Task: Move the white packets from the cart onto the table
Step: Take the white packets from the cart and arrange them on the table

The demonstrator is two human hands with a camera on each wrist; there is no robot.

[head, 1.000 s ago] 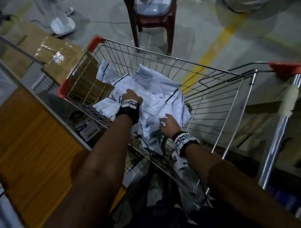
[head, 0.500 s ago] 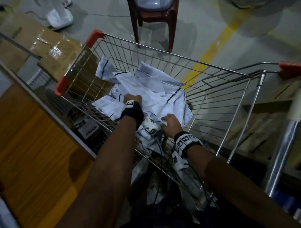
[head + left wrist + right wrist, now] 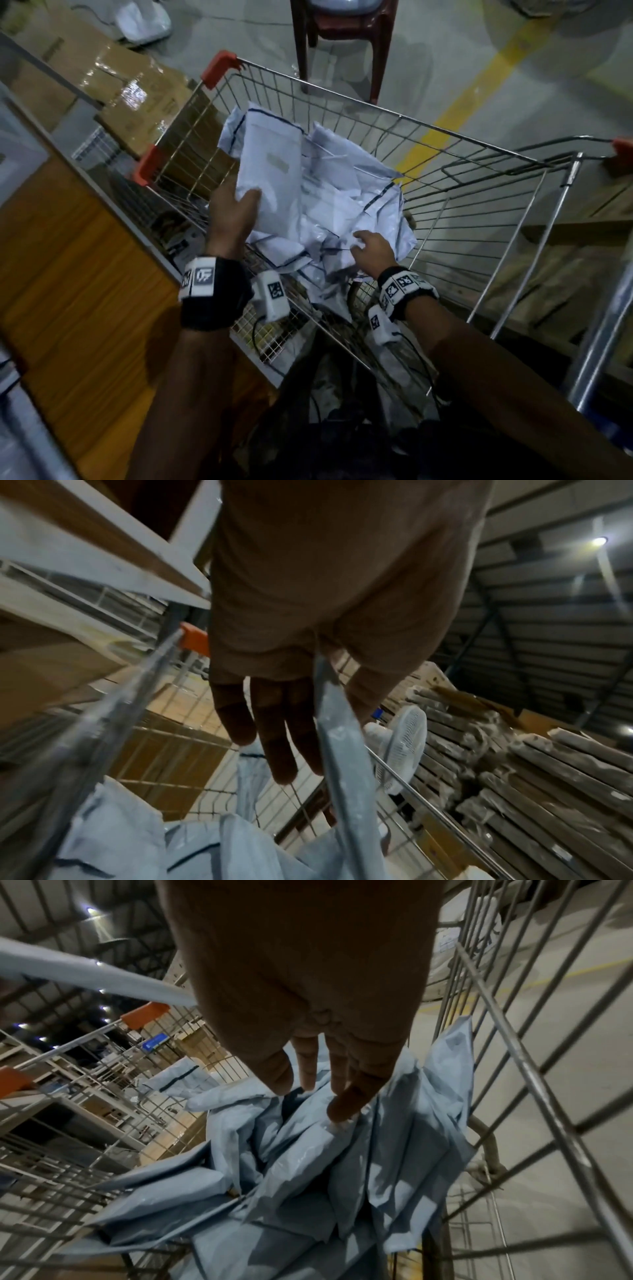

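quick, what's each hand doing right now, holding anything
Left hand: holds a white packet, thumb pinching it, lifted above the pile in the cart.
Right hand: fingers extended, tips touching the packet pile, holding nothing.

One wire shopping cart (image 3: 445, 178) stands directly ahead of both hands. Three orange corner caps (image 3: 219, 68) show on its rim in the head view: two on the left hand's side, one far beyond the right hand. White packets: one lifted packet (image 3: 270, 178) against the left hand (image 3: 233, 216), plus a heap of packets (image 3: 346, 205) under the right hand (image 3: 373, 246); the heap overlaps too much for an exact count. Two hands, two wrist bands (image 3: 212, 294), one per wrist. One wooden table (image 3: 68, 274) lies left of the left hand. One dark red chair (image 3: 342, 37) stands beyond the cart. One white fan (image 3: 400, 748) stands beyond the left fingertips.
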